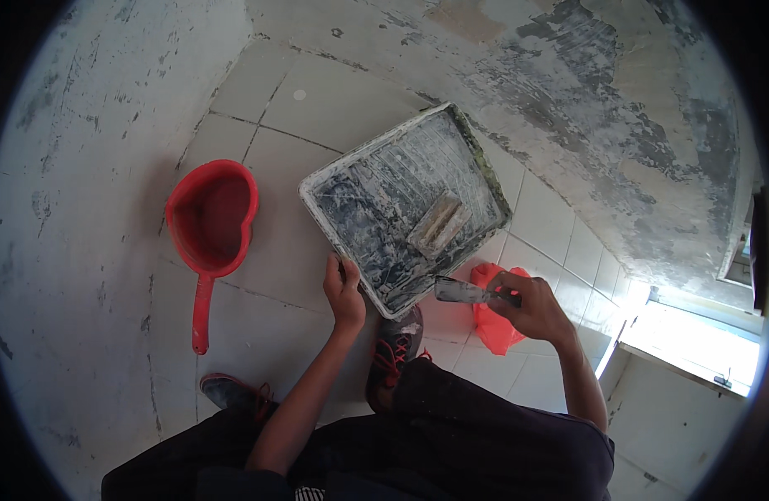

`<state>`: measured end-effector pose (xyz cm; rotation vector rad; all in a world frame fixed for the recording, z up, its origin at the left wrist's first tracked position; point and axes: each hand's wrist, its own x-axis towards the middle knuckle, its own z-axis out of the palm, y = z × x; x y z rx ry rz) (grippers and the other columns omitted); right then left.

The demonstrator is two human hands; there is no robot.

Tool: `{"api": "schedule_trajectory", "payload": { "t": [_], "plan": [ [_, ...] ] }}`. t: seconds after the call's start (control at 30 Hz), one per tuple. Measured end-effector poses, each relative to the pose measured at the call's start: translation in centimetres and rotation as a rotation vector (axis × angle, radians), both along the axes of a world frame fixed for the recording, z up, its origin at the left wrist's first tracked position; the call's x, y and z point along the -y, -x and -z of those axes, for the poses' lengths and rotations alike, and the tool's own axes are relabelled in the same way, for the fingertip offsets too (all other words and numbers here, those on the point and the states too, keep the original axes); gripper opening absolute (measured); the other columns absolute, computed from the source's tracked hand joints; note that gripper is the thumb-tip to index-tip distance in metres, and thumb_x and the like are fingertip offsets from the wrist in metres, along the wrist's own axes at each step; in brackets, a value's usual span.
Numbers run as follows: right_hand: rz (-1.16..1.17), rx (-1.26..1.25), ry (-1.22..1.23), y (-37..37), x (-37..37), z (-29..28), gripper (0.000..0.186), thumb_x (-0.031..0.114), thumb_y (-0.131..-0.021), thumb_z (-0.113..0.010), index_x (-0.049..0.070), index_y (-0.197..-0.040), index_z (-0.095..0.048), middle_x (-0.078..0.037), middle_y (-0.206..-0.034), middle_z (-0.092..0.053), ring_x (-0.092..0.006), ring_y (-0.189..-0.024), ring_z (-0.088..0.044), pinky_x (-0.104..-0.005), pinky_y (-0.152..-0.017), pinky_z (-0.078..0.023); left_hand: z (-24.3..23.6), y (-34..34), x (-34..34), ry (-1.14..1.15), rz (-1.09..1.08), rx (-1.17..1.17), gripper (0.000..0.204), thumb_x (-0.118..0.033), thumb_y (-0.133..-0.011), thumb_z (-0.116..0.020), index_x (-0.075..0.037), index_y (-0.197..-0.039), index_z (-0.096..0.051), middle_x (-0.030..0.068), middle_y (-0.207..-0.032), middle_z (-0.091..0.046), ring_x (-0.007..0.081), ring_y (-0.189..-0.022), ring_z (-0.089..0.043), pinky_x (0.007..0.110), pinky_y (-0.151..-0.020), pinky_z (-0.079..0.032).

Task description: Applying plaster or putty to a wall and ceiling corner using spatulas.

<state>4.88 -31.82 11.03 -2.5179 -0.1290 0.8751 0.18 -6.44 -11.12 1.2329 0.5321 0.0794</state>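
Note:
My left hand grips the near left edge of a paint tray, whose inside is smeared with grey and white residue. The tray sits tilted, one corner toward me, above the tiled floor. Inside it lies a small flat block-like tool, crusted with dried material. In my right hand is a putty knife, held by its handle with the fingers closed. Its grey-coated blade points left, next to the tray's near right edge. Whether the blade touches the tray I cannot tell.
A red heart-shaped dipper with a long handle stands on the floor at the left. Under my right hand lies a red plastic bag. Patchy, scraped walls rise at the back and left. My shoe is close to the tray.

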Motion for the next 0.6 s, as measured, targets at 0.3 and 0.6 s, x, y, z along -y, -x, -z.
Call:
{"api": "schedule_trajectory", "payload": {
  "t": [0.3, 0.6],
  "plan": [
    [-0.725, -0.155, 0.507, -12.2, -1.3, 4.6, 0.022, 0.020, -0.083, -0.059, 0.015, -0.095, -0.077, -0.010, -0.087, -0.074, -0.0308, -0.083, -0.070, -0.0425, -0.078, -0.055, 0.1, -0.2, 0.5, -0.056, -0.002, 0.014, 0.033, -0.024, -0.108, -0.049, -0.005, -0.084, -0.037, -0.0025, -0.074, -0.033, 0.0065, -0.070, -0.031, 0.026, -0.060, -0.030],
    [-0.769, -0.196, 0.304, -11.2, -2.0, 8.7, 0.026, 0.014, -0.071, -0.065, 0.014, -0.094, -0.078, -0.013, -0.086, -0.074, -0.0335, -0.085, -0.070, -0.0438, -0.076, -0.055, -1.0, -0.1, 1.3, 0.023, -0.015, -0.020, 0.025, -0.022, -0.108, -0.047, -0.008, -0.088, -0.041, -0.0039, -0.081, -0.032, 0.0066, -0.075, -0.029, 0.025, -0.066, -0.028]
  ]
}}
